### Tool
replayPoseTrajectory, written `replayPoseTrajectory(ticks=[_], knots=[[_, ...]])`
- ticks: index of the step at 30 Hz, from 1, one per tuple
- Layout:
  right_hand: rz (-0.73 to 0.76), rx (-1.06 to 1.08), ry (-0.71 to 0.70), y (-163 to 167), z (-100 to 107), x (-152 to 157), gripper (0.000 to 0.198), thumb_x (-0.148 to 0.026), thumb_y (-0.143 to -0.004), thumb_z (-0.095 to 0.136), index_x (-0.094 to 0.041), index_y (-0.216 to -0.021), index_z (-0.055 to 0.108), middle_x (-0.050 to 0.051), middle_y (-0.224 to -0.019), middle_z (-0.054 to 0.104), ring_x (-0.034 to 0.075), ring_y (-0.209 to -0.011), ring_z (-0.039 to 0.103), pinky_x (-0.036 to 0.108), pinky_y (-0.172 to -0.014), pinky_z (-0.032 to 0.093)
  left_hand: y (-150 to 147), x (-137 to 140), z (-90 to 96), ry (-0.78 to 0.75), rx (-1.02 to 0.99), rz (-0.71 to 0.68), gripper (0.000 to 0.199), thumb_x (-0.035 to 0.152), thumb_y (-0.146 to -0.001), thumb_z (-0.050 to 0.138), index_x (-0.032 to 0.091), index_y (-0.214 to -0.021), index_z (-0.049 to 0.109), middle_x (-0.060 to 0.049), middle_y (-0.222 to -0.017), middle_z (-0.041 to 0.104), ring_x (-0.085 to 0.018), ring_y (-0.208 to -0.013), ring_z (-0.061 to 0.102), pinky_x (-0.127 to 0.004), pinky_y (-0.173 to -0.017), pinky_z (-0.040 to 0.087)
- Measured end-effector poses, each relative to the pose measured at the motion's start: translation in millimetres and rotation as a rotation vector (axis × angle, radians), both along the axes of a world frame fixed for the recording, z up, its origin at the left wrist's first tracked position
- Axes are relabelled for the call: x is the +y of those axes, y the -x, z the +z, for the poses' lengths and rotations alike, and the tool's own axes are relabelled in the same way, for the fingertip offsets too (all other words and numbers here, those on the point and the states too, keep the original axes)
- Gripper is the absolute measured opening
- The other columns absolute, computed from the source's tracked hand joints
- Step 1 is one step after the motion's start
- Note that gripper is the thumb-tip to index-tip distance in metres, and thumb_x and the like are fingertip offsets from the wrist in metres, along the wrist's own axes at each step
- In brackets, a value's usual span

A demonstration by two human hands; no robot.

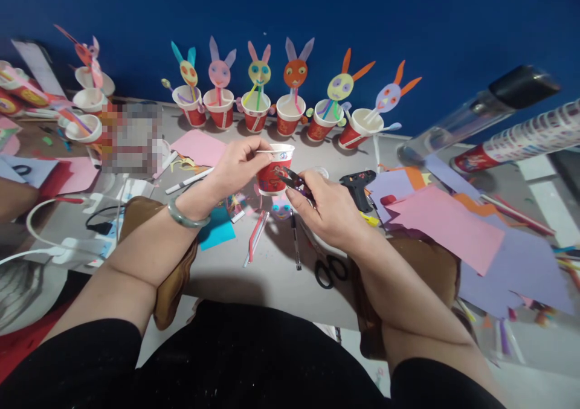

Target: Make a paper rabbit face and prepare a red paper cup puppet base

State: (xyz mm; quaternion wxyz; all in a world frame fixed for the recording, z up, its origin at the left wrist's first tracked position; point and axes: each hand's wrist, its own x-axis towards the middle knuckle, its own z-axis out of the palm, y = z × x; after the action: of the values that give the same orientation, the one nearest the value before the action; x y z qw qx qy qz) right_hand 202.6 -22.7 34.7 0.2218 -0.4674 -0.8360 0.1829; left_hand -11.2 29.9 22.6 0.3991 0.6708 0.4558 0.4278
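Taking the red paper cup (pixel 270 181) as the middle of a clock face, with twelve towards the blue wall (pixel 317 10), the cup is held upright above the table (pixel 276 285), in front of the person. The left hand (pixel 238 166) comes in from nine o'clock, thumb and fingers pinching the cup near its rim; how far the fingertips reach inside is hidden. The right hand (pixel 333 212), at four o'clock, has its fingers wrapped around a dark tool (pixel 296 182), its tip at the cup's wall. I cannot tell whether the tip has pierced the paper.

The step seems to be working the tool against the side of the cup. To do it well, I would brace the wall close to the tip, so the thin paper does not buckle, yet hold the left fingertips out of the tool's line. Short, gentle pressure should serve better than a hard squeeze, which could crush the rim.

Loose things lie close beneath: bent straws (pixel 255 240) towards seven, a pen (pixel 296 244) and scissors (pixel 331 270) around five. The glue gun (pixel 359 185) sits at three; its nozzle deserves a wide berth from the right wrist.
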Motion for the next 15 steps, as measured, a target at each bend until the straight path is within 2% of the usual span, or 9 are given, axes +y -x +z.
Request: replayPoseTrajectory(ticks=[4, 11, 15], knots=[[-0.016, -0.063, 0.038, 1.2, -0.9, 1.1, 0.032, -0.051, -0.103, 0.038, -0.023, -0.096, 0.051, 0.004, -0.073, 0.06, 0.02, -0.066, 0.053, 0.032, -0.062, 0.028, -0.4, 1.4, -2.1, -0.044, 0.014, 0.026, 0.002, 0.02, -0.081, 0.063, 0.019, -0.079, 0.062, 0.002, -0.073, 0.061, -0.011, -0.064, 0.051, -0.025, -0.059, 0.039], [-0.114, -0.179, 0.102, 5.3, -3.9, 6.4, 0.036, -0.05, -0.103, 0.038, -0.022, -0.092, 0.057, 0.004, -0.067, 0.059, 0.019, -0.059, 0.049, 0.032, -0.059, 0.022, -0.6, 2.1, -3.4, -0.044, 0.011, 0.019, 0.005, 0.017, -0.081, 0.062, 0.02, -0.078, 0.06, 0.002, -0.073, 0.059, -0.01, -0.064, 0.049, -0.026, -0.061, 0.039], [-0.134, -0.156, 0.104, 6.5, -6.1, 7.8, 0.038, -0.05, -0.104, 0.037, -0.022, -0.089, 0.059, 0.003, -0.064, 0.057, 0.02, -0.059, 0.047, 0.032, -0.059, 0.022, -0.3, 2.2, -3.9, -0.046, 0.02, 0.0, 0.006, 0.015, -0.081, 0.062, 0.019, -0.077, 0.06, 0.002, -0.072, 0.058, -0.011, -0.066, 0.05, -0.027, -0.064, 0.039]])
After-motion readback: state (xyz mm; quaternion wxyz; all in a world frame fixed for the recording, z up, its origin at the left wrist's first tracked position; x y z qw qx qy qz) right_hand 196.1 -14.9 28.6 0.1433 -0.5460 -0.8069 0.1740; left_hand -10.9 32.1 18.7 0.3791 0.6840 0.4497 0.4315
